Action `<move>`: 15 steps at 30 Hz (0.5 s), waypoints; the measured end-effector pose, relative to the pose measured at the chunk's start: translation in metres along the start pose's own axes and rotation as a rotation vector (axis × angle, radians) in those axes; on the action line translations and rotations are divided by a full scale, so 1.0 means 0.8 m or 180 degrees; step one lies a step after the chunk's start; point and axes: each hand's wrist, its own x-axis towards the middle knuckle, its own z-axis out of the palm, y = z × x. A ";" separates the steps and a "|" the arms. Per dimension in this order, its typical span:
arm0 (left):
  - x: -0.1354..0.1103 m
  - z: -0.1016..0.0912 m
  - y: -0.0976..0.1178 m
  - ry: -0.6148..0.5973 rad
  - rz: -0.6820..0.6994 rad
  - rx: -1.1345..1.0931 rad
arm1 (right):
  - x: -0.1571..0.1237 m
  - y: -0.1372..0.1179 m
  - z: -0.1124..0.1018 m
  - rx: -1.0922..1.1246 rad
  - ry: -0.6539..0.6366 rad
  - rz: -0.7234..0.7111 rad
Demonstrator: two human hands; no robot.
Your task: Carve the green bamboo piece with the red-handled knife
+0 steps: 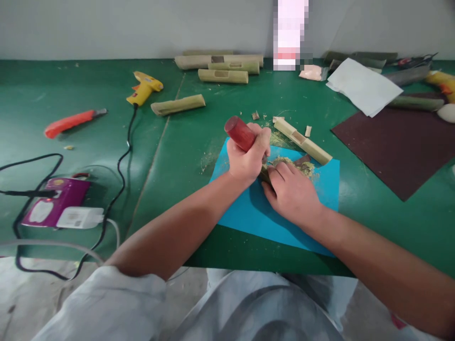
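Note:
My left hand (247,158) is wrapped round the thick red handle of a tool (239,131), whose working end is mostly hidden by the fingers. My right hand (295,192) is closed on a bamboo piece (264,174), only a small part of which shows between the two hands. Both hands are over a blue sheet (249,215) strewn with yellowish dust. Just beyond the right hand, a bamboo tube with a rectangular cut-out (320,152) lies slanted across the sheet's far edge. A small brown strip (302,160) lies in the dust.
A yellow glue gun (144,87), a red-handled cutter (71,124) and a purple power strip (53,199) with cables occupy the left. Several bamboo tubes (223,76) lie at the back. A dark brown sheet (401,147) and white paper (364,87) lie to the right.

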 end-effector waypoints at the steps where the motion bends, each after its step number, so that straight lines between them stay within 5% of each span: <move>1: 0.000 0.000 0.000 0.0003 0.0033 0.0013 | 0.000 0.000 0.000 0.0025 -0.0006 0.0003; 9: -0.001 0.004 0.001 -0.0050 0.0190 -0.0066 | 0.002 -0.002 -0.003 0.0046 -0.0085 -0.0032; 15: -0.001 0.001 0.003 0.0026 -0.0112 -0.0284 | 0.003 0.002 -0.003 0.0078 -0.0157 0.0044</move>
